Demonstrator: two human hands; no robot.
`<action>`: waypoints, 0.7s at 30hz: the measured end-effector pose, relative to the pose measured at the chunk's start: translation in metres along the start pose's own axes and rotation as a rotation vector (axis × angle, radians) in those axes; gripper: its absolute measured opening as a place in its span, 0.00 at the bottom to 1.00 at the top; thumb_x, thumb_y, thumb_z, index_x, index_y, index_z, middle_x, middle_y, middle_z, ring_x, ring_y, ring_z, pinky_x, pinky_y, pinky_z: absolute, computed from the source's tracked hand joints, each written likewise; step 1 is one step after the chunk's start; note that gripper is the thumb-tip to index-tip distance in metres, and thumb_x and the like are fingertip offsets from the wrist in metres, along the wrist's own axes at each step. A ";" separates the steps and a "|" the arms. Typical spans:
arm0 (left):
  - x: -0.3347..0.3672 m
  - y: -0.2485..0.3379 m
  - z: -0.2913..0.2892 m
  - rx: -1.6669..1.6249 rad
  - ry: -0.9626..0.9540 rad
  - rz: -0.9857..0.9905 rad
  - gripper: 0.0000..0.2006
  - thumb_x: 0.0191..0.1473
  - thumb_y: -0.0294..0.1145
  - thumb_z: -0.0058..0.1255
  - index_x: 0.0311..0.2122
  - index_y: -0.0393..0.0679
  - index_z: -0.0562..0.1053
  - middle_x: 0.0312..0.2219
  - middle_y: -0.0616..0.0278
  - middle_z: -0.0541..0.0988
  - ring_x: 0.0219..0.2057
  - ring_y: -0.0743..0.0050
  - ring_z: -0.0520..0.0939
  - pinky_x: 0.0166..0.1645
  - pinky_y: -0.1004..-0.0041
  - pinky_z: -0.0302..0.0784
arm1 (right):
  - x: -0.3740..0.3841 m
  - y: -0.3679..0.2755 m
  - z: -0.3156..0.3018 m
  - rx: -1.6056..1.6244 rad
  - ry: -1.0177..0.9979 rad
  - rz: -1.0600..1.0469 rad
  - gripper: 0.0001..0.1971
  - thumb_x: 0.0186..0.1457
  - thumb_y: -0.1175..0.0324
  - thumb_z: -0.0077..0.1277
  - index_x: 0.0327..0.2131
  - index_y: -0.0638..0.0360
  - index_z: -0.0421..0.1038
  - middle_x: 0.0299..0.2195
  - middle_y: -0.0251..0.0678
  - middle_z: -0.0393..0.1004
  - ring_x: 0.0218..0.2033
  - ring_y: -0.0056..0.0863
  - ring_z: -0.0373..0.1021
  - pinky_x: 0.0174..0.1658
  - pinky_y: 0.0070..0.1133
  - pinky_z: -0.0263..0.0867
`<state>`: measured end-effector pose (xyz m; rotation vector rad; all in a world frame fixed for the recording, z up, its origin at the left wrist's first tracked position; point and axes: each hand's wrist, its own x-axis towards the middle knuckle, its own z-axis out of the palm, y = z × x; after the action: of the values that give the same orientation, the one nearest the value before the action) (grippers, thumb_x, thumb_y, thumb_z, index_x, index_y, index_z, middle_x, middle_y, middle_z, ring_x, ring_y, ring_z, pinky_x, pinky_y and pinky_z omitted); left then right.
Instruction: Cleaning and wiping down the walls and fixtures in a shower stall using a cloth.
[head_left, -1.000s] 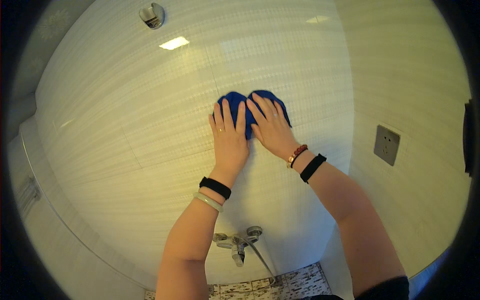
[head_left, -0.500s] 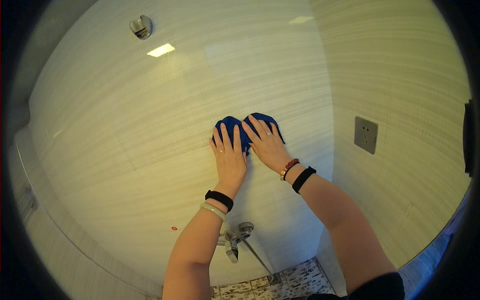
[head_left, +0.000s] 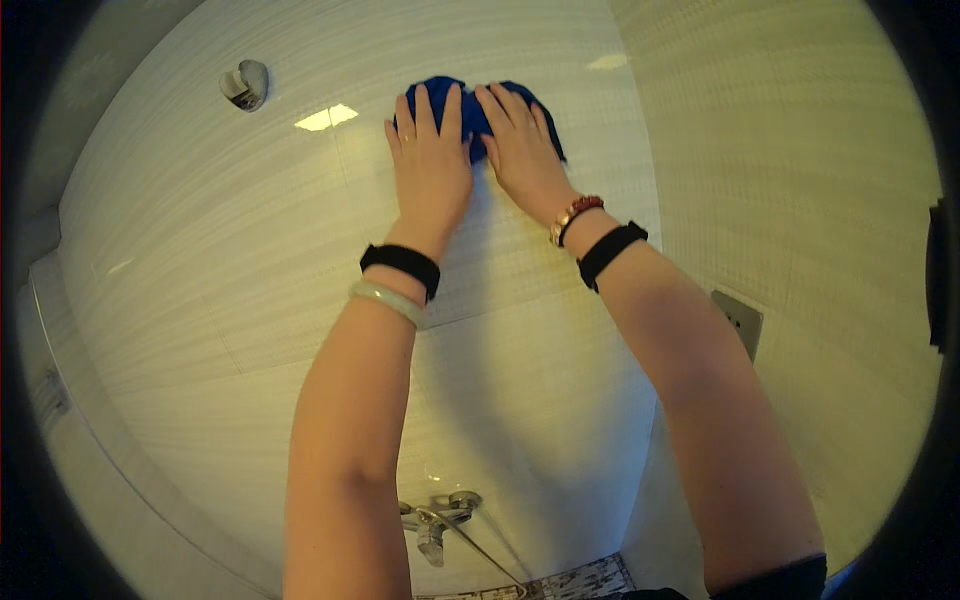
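High on the pale tiled wall (head_left: 270, 230), a blue cloth (head_left: 478, 118) lies under both my palms. My left hand (head_left: 432, 172) presses its left part with the fingers stretched and spread. On its right part, my right hand (head_left: 532, 165) rests flat, fingers spread as well. The cloth bulges a little past the fingertips, and a darker edge hangs beside the right fingers. Much of it is hidden beneath the hands.
A chrome wall bracket (head_left: 245, 86) sits at upper left. Low on the wall is a chrome mixer tap (head_left: 430, 540) with a hose, above a mosaic strip (head_left: 585, 580). My right forearm partly covers a grey socket plate (head_left: 741, 318) on the right wall.
Both hands have slid up the wall together, carrying the blue cloth with them. The forearms now reach higher, and the right one overlaps the socket plate.
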<state>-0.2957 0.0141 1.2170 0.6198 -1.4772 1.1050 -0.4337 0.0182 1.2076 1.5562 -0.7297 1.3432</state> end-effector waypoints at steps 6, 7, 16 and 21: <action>0.011 0.002 0.023 0.031 0.154 0.013 0.25 0.55 0.35 0.46 0.59 0.51 0.60 0.56 0.42 0.62 0.58 0.36 0.60 0.58 0.43 0.55 | 0.009 0.015 -0.005 -0.080 0.094 -0.087 0.25 0.56 0.71 0.44 0.58 0.57 0.55 0.56 0.45 0.58 0.59 0.42 0.55 0.61 0.39 0.46; 0.012 0.001 0.026 0.030 0.177 0.015 0.25 0.55 0.35 0.47 0.59 0.51 0.61 0.56 0.42 0.62 0.57 0.36 0.61 0.58 0.43 0.55 | 0.009 0.016 -0.003 -0.079 0.112 -0.082 0.25 0.56 0.70 0.44 0.58 0.57 0.55 0.56 0.45 0.58 0.58 0.42 0.56 0.61 0.39 0.46; 0.006 0.012 0.031 -0.048 0.268 -0.014 0.25 0.54 0.37 0.45 0.58 0.50 0.63 0.54 0.40 0.64 0.57 0.35 0.61 0.59 0.43 0.54 | 0.005 0.007 -0.005 -0.126 0.172 -0.039 0.23 0.55 0.70 0.45 0.56 0.57 0.58 0.54 0.45 0.61 0.57 0.42 0.57 0.61 0.38 0.48; -0.028 0.034 0.019 -0.101 0.185 -0.025 0.27 0.51 0.35 0.46 0.58 0.48 0.62 0.55 0.40 0.62 0.58 0.35 0.58 0.60 0.43 0.50 | -0.034 -0.004 -0.018 -0.161 0.117 0.024 0.25 0.54 0.70 0.46 0.56 0.57 0.58 0.55 0.45 0.60 0.58 0.42 0.56 0.61 0.38 0.47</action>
<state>-0.3272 0.0055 1.1816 0.4522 -1.3522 1.0330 -0.4453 0.0318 1.1735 1.3344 -0.7655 1.3466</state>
